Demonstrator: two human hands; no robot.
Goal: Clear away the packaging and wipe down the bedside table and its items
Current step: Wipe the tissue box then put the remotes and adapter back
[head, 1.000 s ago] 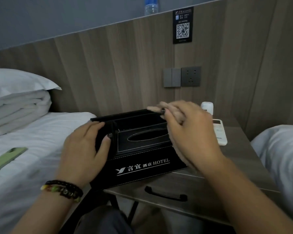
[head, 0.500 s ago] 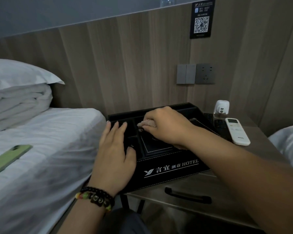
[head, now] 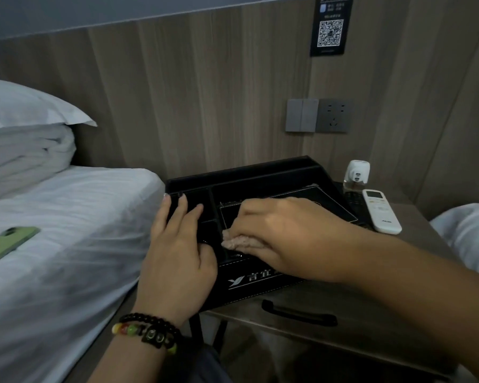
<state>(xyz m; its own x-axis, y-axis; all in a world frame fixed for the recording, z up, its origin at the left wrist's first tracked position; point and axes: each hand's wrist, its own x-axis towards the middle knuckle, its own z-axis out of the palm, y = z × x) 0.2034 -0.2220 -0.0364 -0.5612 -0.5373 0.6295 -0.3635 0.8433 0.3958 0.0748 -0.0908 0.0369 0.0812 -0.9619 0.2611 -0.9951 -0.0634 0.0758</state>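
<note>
Both hands sit mid-frame on the black leather hotel organiser box (head: 260,189); left hand (head: 177,250) flat, steadying; right hand (head: 282,233) nearer its centre, pressing a pinkish cloth (head: 235,242).

Head view, downward (close) over bedside table (head: 415,252)

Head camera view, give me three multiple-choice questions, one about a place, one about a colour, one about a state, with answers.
1. Where does the white remote control lie?
A. on the bed
B. on the wooden bedside table, right of the black leather hotel organiser box
C. inside the box

2. What colour is the phone case on the white bed?
A. green
B. red
C. black

3. What is the right hand doing?
A. hanging idle
B. pressing the pinkish cloth onto the box
C. holding the remote

Answers: B, it lies beside the box; A, the case is green; B, the cloth shows under its fingers.
</note>
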